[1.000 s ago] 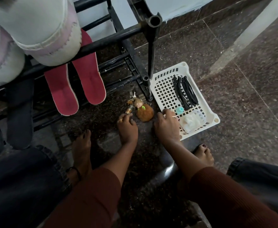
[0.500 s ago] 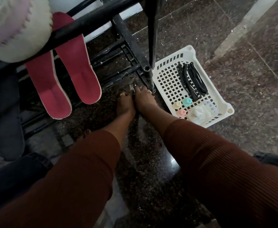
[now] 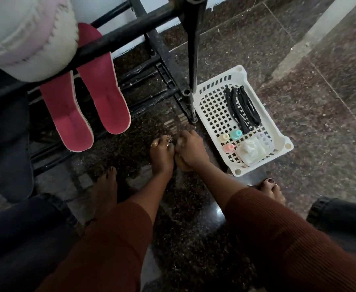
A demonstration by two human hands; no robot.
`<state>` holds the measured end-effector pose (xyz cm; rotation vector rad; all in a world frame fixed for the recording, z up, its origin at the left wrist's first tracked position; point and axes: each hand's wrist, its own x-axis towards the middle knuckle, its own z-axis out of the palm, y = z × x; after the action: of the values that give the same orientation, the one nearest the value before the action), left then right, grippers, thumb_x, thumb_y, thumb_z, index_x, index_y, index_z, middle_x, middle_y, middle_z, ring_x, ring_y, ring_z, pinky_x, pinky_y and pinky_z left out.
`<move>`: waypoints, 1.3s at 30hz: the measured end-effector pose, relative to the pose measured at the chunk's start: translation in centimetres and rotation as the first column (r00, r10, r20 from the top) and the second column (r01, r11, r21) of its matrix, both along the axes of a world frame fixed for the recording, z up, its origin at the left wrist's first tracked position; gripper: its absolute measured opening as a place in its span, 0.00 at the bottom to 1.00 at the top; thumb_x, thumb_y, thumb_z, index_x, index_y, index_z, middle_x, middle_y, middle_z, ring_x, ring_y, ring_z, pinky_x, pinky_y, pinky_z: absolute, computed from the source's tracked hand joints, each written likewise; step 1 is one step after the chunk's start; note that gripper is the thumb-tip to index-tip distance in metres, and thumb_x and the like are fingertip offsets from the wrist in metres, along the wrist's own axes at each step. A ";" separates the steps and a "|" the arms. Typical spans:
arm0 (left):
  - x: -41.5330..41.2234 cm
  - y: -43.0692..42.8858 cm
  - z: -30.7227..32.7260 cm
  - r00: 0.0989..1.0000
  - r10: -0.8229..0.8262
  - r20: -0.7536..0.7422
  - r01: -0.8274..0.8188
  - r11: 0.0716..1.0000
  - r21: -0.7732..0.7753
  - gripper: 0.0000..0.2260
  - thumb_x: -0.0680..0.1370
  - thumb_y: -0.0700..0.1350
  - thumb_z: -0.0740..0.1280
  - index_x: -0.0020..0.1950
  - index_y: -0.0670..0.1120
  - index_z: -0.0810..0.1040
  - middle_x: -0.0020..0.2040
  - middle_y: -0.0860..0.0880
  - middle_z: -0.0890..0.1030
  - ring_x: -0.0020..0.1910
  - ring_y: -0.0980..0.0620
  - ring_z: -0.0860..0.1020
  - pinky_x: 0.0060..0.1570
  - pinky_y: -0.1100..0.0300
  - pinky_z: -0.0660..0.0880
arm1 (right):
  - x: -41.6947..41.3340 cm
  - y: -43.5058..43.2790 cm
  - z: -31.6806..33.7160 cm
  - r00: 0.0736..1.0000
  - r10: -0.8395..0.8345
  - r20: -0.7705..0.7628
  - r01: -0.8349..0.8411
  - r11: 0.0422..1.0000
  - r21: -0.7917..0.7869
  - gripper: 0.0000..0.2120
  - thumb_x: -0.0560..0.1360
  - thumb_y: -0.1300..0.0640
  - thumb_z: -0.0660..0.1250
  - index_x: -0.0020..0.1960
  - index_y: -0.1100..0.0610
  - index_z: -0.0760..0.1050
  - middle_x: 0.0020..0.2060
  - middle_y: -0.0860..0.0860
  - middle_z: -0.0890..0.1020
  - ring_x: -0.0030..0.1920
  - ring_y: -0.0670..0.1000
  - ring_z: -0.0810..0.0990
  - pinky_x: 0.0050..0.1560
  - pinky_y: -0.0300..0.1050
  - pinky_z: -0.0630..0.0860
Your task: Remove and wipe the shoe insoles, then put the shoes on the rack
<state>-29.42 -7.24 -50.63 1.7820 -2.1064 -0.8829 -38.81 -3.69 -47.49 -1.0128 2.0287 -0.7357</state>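
Two red insoles (image 3: 107, 102) hang side by side over a lower bar of the black shoe rack (image 3: 130, 34). A white and pink shoe (image 3: 25, 39) sits on the rack's upper bar at the top left. A dark insole (image 3: 13, 148) hangs at the far left. On the floor by the rack's foot, my left hand (image 3: 161, 153) and my right hand (image 3: 191, 147) are pressed together, fingers curled round a small brown furry keychain (image 3: 183, 167). Only its lower edge shows under my right hand.
A white plastic basket (image 3: 241, 71) stands on the floor right of the rack leg. It holds black hair clips (image 3: 242, 108), three small coloured bottles (image 3: 235, 134) and a white cloth (image 3: 251, 151). My bare feet (image 3: 106, 190) rest on the dark stone floor.
A second ago my hands lay apart on either side of the keychain. They have closed together over it and hide most of it.
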 end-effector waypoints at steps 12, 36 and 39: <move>-8.0 4.8 6.0 0.884 0.132 -0.449 -0.066 0.985 0.159 0.10 0.79 0.37 0.64 0.58 0.37 0.79 0.53 0.40 0.82 0.49 0.51 0.77 0.44 0.68 0.67 | -5.5 5.1 4.9 0.943 -0.333 -0.007 0.305 0.870 -0.388 0.11 0.66 0.66 0.68 0.49 0.60 0.78 0.47 0.55 0.81 0.47 0.49 0.77 0.49 0.35 0.69; -16.6 -0.5 4.9 0.991 0.128 0.039 -0.134 0.957 0.259 0.13 0.81 0.39 0.58 0.64 0.38 0.72 0.63 0.40 0.75 0.63 0.45 0.73 0.56 0.61 0.64 | -15.9 -3.3 2.4 0.966 0.150 -0.211 -0.133 0.987 0.095 0.22 0.77 0.63 0.58 0.70 0.56 0.66 0.65 0.56 0.72 0.64 0.57 0.71 0.62 0.43 0.64; -15.2 0.7 5.7 0.984 0.175 0.029 -0.177 0.948 0.265 0.16 0.80 0.34 0.56 0.67 0.38 0.72 0.66 0.40 0.74 0.64 0.44 0.73 0.57 0.61 0.66 | -15.6 -2.0 2.9 0.976 -0.107 -0.191 0.121 0.991 0.059 0.20 0.75 0.63 0.58 0.67 0.53 0.70 0.62 0.55 0.76 0.60 0.54 0.75 0.52 0.39 0.68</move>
<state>-44.61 -6.58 -44.95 2.0667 -1.8650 -1.1569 -54.41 -5.67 -44.57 -0.9619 2.2750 -0.6429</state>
